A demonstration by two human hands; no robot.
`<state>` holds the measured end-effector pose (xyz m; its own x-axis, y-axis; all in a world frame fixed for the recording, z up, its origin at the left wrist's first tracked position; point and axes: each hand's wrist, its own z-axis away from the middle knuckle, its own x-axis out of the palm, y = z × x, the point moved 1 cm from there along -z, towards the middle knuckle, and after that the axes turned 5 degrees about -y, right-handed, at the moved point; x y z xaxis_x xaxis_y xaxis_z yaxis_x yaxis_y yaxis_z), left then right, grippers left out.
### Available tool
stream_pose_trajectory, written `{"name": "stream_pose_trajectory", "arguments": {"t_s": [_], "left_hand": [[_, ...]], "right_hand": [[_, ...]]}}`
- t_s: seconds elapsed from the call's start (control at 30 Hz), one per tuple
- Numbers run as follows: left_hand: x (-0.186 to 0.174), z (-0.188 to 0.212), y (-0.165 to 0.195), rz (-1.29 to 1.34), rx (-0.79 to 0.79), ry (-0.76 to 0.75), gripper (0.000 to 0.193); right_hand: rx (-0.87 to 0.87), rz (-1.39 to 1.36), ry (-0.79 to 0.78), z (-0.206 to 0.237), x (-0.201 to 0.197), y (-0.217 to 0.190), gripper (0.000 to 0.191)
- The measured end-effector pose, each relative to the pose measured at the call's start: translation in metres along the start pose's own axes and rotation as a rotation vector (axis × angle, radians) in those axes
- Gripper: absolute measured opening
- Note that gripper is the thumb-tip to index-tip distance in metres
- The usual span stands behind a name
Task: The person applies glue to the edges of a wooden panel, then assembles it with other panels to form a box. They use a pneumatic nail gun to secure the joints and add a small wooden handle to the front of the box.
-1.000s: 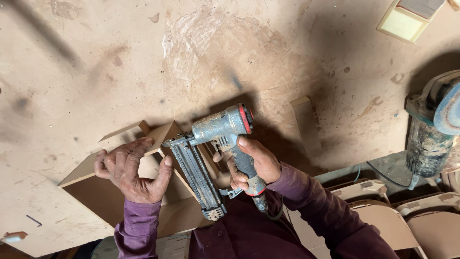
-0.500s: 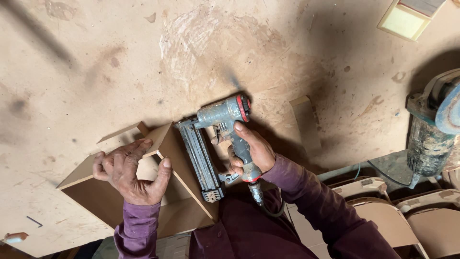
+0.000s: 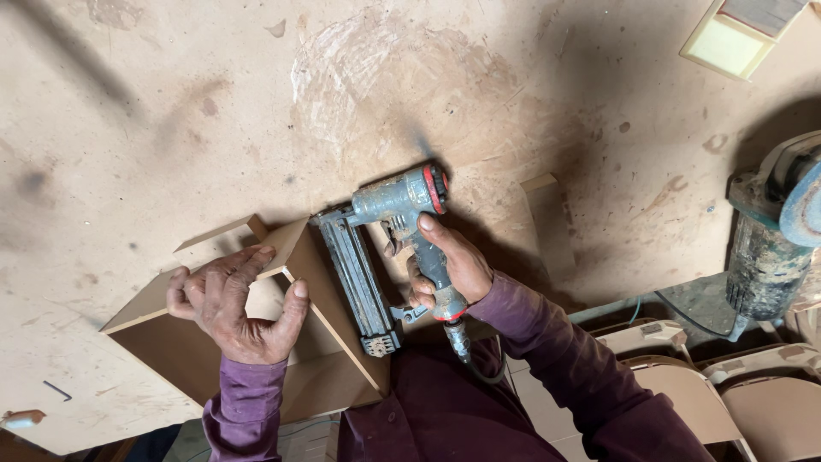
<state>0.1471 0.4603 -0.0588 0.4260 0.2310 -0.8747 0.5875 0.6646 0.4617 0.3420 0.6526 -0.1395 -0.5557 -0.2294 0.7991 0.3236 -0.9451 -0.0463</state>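
Observation:
My right hand [image 3: 446, 267] grips the handle of a grey pneumatic nail gun [image 3: 376, 248] with a red ring at its rear. Its nose presses against the upper corner of an open brown fibreboard box [image 3: 171, 351] lying on the workbench. My left hand [image 3: 235, 304] rests over the box's top edge, thumb hooked on the angled side panel [image 3: 333, 312], fingers spread on the thin top board. An air hose runs from the gun's handle down toward my body.
The worn wooden workbench [image 3: 256, 111] carries a small loose board piece [image 3: 539, 182] right of the gun. A dusty power tool [image 3: 774, 231] stands at the right edge. A pale green box [image 3: 727, 38] lies top right. Tan chairs [image 3: 684, 385] sit below right.
The nail gun has swung up and right from lying across the box, so its nose now meets the box's upper corner. My left hand has stayed on the box.

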Motion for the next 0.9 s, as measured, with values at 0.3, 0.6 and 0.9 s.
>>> {"name": "stream_pose_trajectory", "arguments": {"t_s": [0.3, 0.6, 0.9], "left_hand": [[-0.002, 0.001, 0.000, 0.000, -0.010, -0.007, 0.049], [-0.004, 0.000, 0.003, 0.005, -0.024, -0.013, 0.049], [-0.001, 0.003, -0.004, -0.002, -0.015, -0.007, 0.050]], "right_hand": [[-0.045, -0.057, -0.168, 0.026, -0.003, 0.008, 0.056], [-0.041, -0.012, -0.147, 0.014, 0.001, 0.003, 0.057], [-0.013, 0.052, -0.103, 0.011, 0.002, -0.002, 0.059]]}}
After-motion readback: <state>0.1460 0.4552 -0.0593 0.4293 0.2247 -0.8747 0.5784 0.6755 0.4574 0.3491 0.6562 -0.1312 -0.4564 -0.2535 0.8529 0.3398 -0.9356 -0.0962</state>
